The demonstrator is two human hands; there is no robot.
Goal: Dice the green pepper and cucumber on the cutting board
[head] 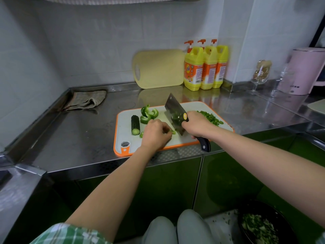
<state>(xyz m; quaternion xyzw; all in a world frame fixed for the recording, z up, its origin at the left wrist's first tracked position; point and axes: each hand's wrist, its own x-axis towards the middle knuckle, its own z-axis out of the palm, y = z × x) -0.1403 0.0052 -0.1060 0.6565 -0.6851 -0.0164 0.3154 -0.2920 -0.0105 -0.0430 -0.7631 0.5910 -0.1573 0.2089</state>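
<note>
In the head view, a white plastic cutting board with an orange rim is seen near the front edge of the stainless steel counter. A narrow strip of green pepper is pinned near the front edge of the board by the left hand, whose fingers are curled and pinch it. The black handle of a wide steel cleaver is wrapped fully by the right hand. The blade is tilted and its edge is just beside the strip; whether it touches the board cannot be told. Curved uncut pepper pieces lie toward the back left of the board, a dark green cucumber half lies near its left edge, and a pile of diced pepper is gathered at its right back corner. The step is judged to be the cross-cutting of this strip. For this, the left fingertips should be kept tucked behind the knuckles, the blade brought upright, and the cuts spaced evenly. The hand should be drawn back a little after each cut.
</note>
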